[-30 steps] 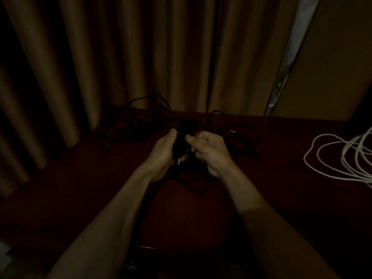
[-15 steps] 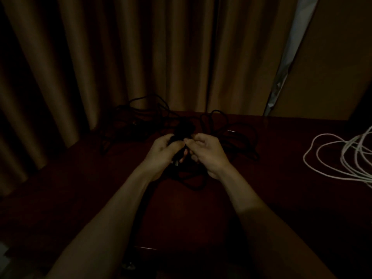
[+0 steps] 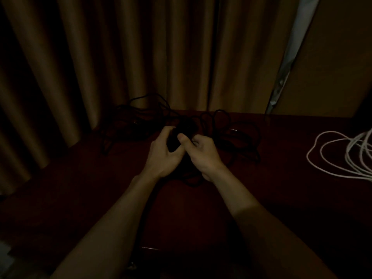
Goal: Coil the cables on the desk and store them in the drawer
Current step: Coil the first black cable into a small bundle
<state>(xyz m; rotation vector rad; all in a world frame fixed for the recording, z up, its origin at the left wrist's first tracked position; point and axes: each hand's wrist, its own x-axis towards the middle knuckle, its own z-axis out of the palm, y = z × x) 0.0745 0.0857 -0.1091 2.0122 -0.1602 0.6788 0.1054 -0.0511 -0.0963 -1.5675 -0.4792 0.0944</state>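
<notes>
Both hands meet over the middle of the black cable (image 3: 174,141), which sprawls in loose loops across the far side of the bench (image 3: 80,198). The left hand (image 3: 161,154) is curled round a dark bunch of it. The right hand (image 3: 203,158), touching the left, pinches a strand between thumb and bent fingers (too dim to tell plug from cord). I'd judge the coiling of this cable barely begun, since most of it lies slack. The next move calls for drawing slack in loop by loop without snagging the tangle. The white cable (image 3: 352,156) lies well to the right of the black one, uncoiled. I can make out no drawer.
</notes>
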